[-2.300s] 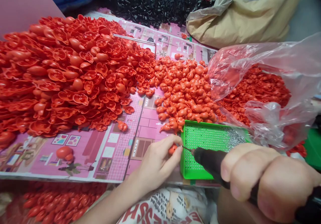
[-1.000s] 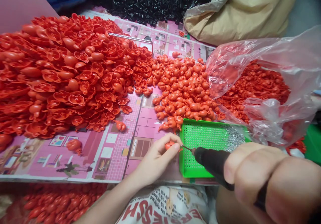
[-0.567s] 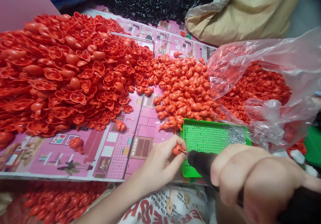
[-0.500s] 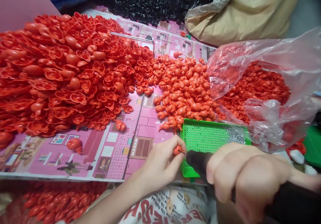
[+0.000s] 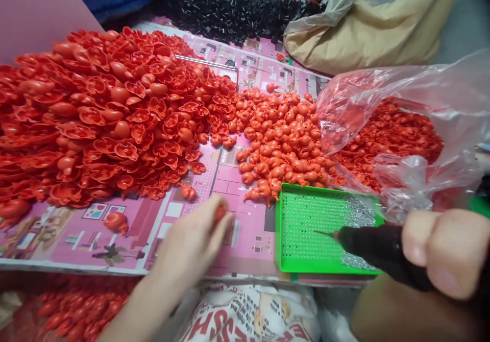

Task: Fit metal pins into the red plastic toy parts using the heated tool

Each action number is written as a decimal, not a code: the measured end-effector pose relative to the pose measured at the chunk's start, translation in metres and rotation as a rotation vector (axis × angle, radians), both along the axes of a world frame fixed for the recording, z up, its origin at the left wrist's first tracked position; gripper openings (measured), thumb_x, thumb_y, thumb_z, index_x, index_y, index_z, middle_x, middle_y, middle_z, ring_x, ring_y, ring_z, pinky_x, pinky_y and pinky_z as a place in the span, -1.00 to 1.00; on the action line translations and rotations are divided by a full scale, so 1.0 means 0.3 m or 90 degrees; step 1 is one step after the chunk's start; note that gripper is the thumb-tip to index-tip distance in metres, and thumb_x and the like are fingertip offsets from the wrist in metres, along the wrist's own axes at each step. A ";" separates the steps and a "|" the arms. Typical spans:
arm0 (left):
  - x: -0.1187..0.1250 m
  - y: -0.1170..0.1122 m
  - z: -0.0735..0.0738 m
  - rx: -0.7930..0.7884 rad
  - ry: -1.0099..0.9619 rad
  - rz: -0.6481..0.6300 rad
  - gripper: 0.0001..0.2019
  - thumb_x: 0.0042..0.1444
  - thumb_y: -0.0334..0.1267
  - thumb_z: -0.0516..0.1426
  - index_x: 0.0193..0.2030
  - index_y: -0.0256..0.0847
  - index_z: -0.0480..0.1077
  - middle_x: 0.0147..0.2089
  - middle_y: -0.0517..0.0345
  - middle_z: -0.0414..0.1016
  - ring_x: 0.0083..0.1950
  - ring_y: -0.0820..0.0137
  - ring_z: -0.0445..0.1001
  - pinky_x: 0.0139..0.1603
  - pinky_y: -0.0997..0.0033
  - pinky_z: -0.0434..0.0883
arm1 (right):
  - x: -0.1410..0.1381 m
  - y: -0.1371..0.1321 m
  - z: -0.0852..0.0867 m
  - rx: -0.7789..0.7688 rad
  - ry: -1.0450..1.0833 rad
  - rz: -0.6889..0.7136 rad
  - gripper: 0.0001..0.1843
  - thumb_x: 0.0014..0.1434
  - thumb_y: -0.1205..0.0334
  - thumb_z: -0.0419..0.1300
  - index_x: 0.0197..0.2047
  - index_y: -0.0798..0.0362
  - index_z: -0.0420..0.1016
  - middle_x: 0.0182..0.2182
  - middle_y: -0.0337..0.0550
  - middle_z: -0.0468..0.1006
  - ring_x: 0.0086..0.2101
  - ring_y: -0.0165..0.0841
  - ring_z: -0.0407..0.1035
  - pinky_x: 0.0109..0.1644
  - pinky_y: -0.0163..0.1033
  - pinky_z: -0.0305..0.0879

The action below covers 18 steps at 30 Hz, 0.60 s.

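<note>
My left hand [image 5: 193,240] is blurred by motion over the pink printed sheet, fingers pinched on a small red plastic part [image 5: 219,213]. My right hand [image 5: 446,252] is wrapped round a black electric screwdriver [image 5: 377,248]. Its thin bit points left over the green perforated screw tray [image 5: 306,229], which holds a heap of small silver screws [image 5: 358,214] at its right end. The two hands are apart, the left one well left of the tray.
A big heap of red shell halves [image 5: 99,117] fills the left. A smaller pile of assembled orange-red figures [image 5: 281,138] lies behind the tray. A clear plastic bag [image 5: 398,138] of red parts sits right. Black parts [image 5: 225,5] and a tan sack [image 5: 363,30] lie at the back.
My left hand has swung left, away from the screwdriver tip, carrying the red part. My right hand has drawn the screwdriver back right, its bit now over the green tray.
</note>
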<state>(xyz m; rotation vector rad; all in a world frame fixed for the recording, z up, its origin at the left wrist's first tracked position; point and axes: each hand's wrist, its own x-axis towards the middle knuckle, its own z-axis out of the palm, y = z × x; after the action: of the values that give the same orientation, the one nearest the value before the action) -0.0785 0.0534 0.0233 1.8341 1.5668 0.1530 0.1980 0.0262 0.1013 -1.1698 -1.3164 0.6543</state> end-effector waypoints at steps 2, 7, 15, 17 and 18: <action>-0.076 0.013 0.017 0.037 0.185 0.058 -0.72 0.29 0.04 -0.03 -0.01 -0.02 0.27 -0.17 0.11 0.54 -0.28 0.18 0.53 -0.38 0.36 0.20 | -0.054 0.032 0.018 0.005 0.029 -0.092 -0.76 -0.02 0.21 0.44 -0.40 -0.11 0.42 -0.55 -0.32 0.18 -0.63 -0.44 0.15 -0.45 -0.06 0.36; -0.098 0.038 0.057 0.055 0.405 0.095 -0.50 0.29 0.11 -0.09 0.28 -0.02 0.16 -0.33 -0.03 0.58 -0.39 0.00 0.54 -0.48 0.33 0.15 | -0.097 0.100 -0.080 -0.011 -0.049 0.030 -0.62 0.08 0.45 0.30 -0.13 -0.20 0.41 -0.38 -0.35 0.41 -0.39 -0.39 0.40 -0.09 -0.03 0.50; 0.192 0.084 -0.039 0.116 0.176 -0.026 -0.55 0.24 0.09 0.05 0.15 -0.12 0.25 -0.31 0.02 0.61 -0.36 0.12 0.57 -0.51 0.41 0.08 | -0.124 0.141 -0.226 -0.040 0.000 -0.030 -0.78 0.18 0.17 0.22 -0.47 0.00 0.34 -0.54 -0.29 0.32 -0.48 -0.39 0.30 -0.26 -0.13 0.37; 0.213 0.084 -0.055 0.104 0.165 -0.038 -0.66 0.27 0.03 0.03 0.02 -0.13 0.32 -0.31 0.00 0.60 -0.35 0.13 0.57 -0.50 0.41 0.07 | -0.139 0.148 -0.246 -0.044 0.019 -0.015 -0.80 0.18 0.19 0.22 -0.46 0.00 0.33 -0.56 -0.31 0.34 -0.50 -0.39 0.30 -0.27 -0.14 0.34; 0.210 0.081 -0.059 0.099 0.156 -0.036 -0.70 0.29 0.01 0.01 -0.02 -0.14 0.34 -0.31 0.00 0.60 -0.35 0.13 0.57 -0.49 0.41 0.07 | -0.143 0.151 -0.253 -0.045 0.025 -0.006 -0.80 0.18 0.20 0.21 -0.45 0.00 0.34 -0.56 -0.31 0.35 -0.50 -0.39 0.30 -0.25 -0.14 0.34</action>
<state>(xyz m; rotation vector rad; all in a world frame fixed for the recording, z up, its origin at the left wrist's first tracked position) -0.0154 0.0778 0.0057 2.0815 1.7072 0.0241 0.1550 0.0714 0.0252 -1.2139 -1.2625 0.7181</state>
